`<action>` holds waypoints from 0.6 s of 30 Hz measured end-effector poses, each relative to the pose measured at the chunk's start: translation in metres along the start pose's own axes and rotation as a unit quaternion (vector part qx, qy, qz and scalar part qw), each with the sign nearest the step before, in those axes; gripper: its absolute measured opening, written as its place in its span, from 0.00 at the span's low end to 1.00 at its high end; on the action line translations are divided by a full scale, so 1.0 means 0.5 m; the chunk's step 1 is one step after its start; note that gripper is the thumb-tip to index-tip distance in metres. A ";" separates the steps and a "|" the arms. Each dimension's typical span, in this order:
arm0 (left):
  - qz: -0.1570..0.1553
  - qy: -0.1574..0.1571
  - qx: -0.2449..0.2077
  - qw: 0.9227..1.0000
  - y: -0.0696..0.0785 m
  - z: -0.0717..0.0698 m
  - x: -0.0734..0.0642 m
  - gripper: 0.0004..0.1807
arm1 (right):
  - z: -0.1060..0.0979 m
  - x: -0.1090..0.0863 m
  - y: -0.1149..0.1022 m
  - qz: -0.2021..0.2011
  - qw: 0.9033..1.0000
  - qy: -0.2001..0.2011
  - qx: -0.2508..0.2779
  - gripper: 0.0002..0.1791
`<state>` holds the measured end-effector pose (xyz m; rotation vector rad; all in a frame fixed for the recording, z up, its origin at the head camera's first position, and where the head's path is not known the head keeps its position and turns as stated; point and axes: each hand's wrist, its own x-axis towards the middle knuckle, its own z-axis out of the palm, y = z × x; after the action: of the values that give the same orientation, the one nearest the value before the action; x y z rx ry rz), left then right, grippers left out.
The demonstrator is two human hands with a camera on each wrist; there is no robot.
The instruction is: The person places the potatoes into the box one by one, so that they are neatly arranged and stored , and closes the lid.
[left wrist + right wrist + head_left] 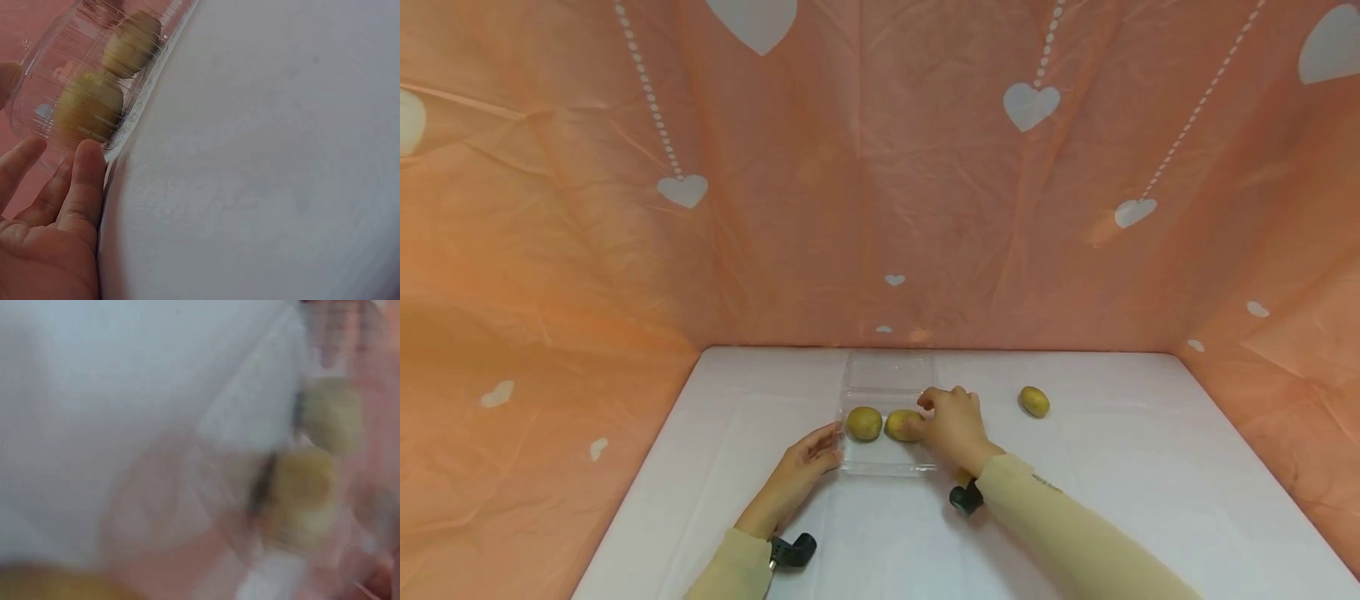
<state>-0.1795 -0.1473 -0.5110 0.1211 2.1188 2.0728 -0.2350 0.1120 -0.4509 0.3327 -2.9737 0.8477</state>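
A clear plastic clamshell box (880, 469) stands on the white table with its lid (891, 369) laid back. Two yellow-brown potatoes lie side by side in it, a left one (864, 424) and a right one (901, 425). At the box's left wall my left hand (797, 468) rests its fingertips, thumb near the front corner and fingers fairly straight. My right hand (953, 423) is over the right side of the box, its thumb overlapping the right potato and its other fingers spread above it. The right wrist view is blurred.
Another potato (1034, 402) lies on the table to the right of the box. Part of a yellowish thing (964, 477) shows beneath my right wrist. Orange cloth (940, 208) with pale hearts hangs behind and beside the white table (1120, 467).
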 end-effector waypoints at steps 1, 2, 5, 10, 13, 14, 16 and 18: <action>-0.001 0.000 -0.001 1.000 0.000 0.000 0.000 0.31 | -0.010 -0.002 0.004 0.004 1.000 -0.008 0.019 0.27; -0.004 0.000 -0.003 1.000 0.000 0.000 0.000 0.31 | -0.021 -0.003 0.009 0.002 0.999 -0.013 0.039 0.26; -0.008 0.003 -0.001 1.000 0.001 0.001 0.001 0.31 | -0.055 -0.010 0.028 -0.006 0.996 -0.020 0.090 0.27; -0.013 0.005 0.001 1.000 0.001 0.001 0.001 0.31 | -0.099 -0.027 0.067 -0.019 0.991 -0.032 0.127 0.31; -0.013 0.004 0.001 1.000 0.001 0.001 0.000 0.30 | -0.114 -0.042 0.090 -0.027 0.989 -0.044 0.138 0.33; -0.013 0.003 0.002 1.000 0.002 0.001 -0.001 0.30 | -0.117 -0.048 0.097 -0.031 0.988 -0.050 0.142 0.34; -0.013 0.002 0.003 1.000 0.003 0.000 -0.001 0.30 | -0.122 -0.058 0.111 -0.038 0.987 -0.059 0.147 0.34; -0.015 0.001 0.004 1.000 0.002 0.000 -0.001 0.30 | -0.125 -0.069 0.125 -0.048 0.985 -0.067 0.151 0.34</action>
<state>-0.1790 -0.1475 -0.5097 0.0870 2.1178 2.0486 -0.2164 0.2035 -0.4332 0.5576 -2.9134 1.3157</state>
